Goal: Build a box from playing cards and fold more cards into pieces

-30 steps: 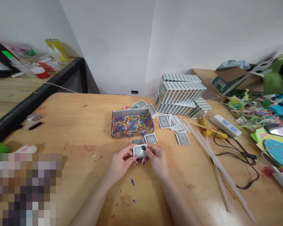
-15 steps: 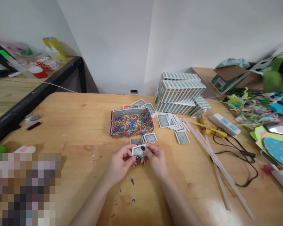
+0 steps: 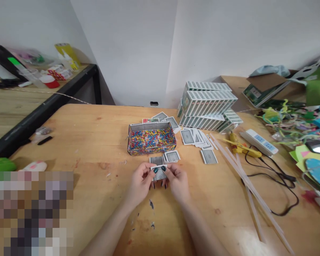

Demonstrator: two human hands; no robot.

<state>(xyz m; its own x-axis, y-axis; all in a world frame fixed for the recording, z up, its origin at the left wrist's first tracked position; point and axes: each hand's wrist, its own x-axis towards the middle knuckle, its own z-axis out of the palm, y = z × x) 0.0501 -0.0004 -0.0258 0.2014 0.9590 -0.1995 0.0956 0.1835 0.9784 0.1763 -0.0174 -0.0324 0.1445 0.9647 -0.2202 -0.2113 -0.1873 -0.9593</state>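
Between my two hands is a playing card (image 3: 159, 174), its grey patterned back facing up. My left hand (image 3: 142, 183) pinches its left side, thumb on top. From the other side my right hand (image 3: 178, 179) grips it the same way, and the two thumbs lie close together near the upper edge. Just beyond the fingers, more playing cards (image 3: 172, 156) lie on the table, partly overlapping. Behind them stands an open box (image 3: 152, 140) with a colourful patterned lining.
Fanned cards (image 3: 194, 137) and a single card (image 3: 209, 156) lie right of the box. Stacked card cartons (image 3: 208, 103) stand behind. Glue sticks (image 3: 245, 177), a yellow glue gun (image 3: 242, 147) and a power strip (image 3: 259, 142) are at right. Paper scraps (image 3: 152, 204) lie near my forearms.
My left thumb has shifted up to the card's upper edge beside the right thumb, and the card's angle has changed slightly. The whole view has shifted a little.
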